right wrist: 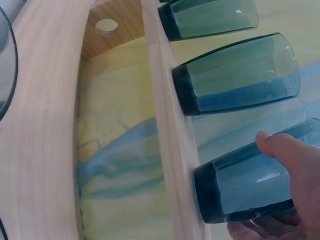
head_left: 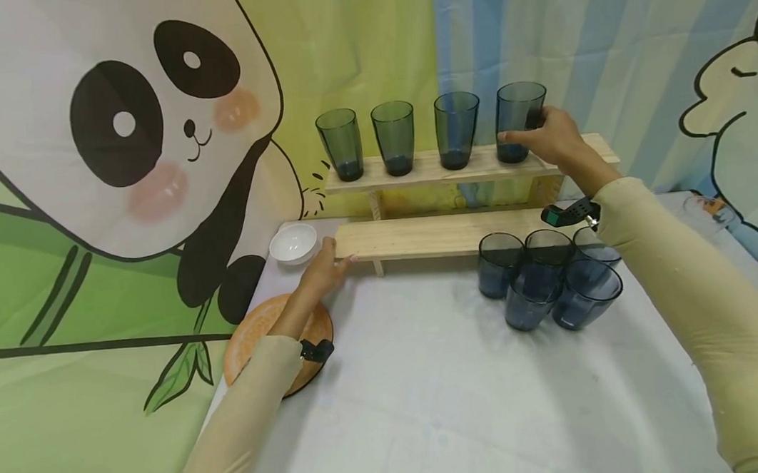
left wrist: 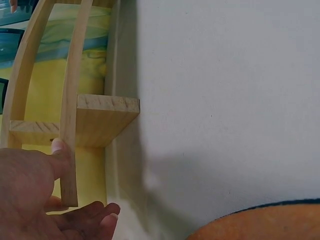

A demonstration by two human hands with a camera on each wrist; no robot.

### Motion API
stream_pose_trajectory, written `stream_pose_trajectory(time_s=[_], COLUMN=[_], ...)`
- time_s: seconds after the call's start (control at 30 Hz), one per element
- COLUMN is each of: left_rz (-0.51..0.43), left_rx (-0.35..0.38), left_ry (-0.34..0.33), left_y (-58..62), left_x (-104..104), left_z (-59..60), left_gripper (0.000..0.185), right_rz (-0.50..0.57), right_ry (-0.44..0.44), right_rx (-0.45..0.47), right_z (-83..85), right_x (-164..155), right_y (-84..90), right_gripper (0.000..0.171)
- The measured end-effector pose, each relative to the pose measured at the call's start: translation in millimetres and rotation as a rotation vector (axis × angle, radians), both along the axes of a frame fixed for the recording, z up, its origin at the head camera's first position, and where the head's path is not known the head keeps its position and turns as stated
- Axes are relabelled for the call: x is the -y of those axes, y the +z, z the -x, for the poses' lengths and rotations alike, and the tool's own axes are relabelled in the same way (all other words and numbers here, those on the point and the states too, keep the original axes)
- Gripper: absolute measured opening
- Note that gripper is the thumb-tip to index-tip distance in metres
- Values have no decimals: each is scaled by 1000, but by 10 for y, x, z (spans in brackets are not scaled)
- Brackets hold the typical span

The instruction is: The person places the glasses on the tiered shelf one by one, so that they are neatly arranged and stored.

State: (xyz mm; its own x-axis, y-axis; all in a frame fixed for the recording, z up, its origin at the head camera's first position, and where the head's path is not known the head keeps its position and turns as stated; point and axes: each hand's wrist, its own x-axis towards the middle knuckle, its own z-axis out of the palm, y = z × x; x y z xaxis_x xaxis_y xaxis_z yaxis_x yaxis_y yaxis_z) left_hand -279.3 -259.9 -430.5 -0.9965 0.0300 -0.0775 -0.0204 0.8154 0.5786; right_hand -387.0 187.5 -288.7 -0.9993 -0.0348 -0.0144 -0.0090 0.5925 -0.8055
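Fingers and thumb of our right hand (head_left: 557, 141) curl round the rightmost tumbler (head_left: 518, 120), which stands upright on the upper shelf (head_left: 427, 173) of the wooden rack, at the right end of a row of four. Our left hand (head_left: 321, 271) rests against the left end of the lower shelf (head_left: 417, 236), fingers mostly straight, the thumb on the board's edge; it grasps nothing.

From the head view we see the other three tumblers (head_left: 394, 137) spaced along the upper shelf, a cluster of five more tumblers (head_left: 545, 278) on the white tabletop (head_left: 438, 390) just in front of the lower shelf, a white bowl (head_left: 293, 242) beside our left hand and an orange plate (head_left: 255, 329) under that forearm.

The right wrist view alone shows how the thumb (right wrist: 280, 150) lies across the held tumbler's side with the base touching the shelf. The left wrist view alone shows the thumb (left wrist: 59, 150) pressing the thin shelf edge near the rack's support block (left wrist: 102, 117).
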Motion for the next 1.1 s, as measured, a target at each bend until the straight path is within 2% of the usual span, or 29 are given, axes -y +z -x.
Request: stream_pose_trajectory(time_s=[0.33, 0.53, 0.63, 0.8, 0.97, 1.1], left_rz=[-34, -8, -4, -10, -13, -12], left_rx=[-40, -16, -17, -17, -7, 7], left_ry=[-15, -13, -11, -24, -13, -25], left_y=[15, 42, 33, -4, -4, 0], left_x=[18, -13, -23, -37, -12, 5], left_z=[5, -28, -29, -4, -14, -2], left_gripper=[64, 61, 60, 62, 63, 63], right_rz=[-53, -101, -158, -266, -265, -280], right_ry=[21, 118, 162, 180, 189, 218], right_rx=[-15, 38, 51, 30, -54, -52], right_z=[2, -106, -206, -432, -652, -855], right_x=[-3, -68, -137, -338, -546, -727], right_y=[-29, 0, 18, -19, -136, -234], right_gripper=[114, 118, 118, 114, 95, 82])
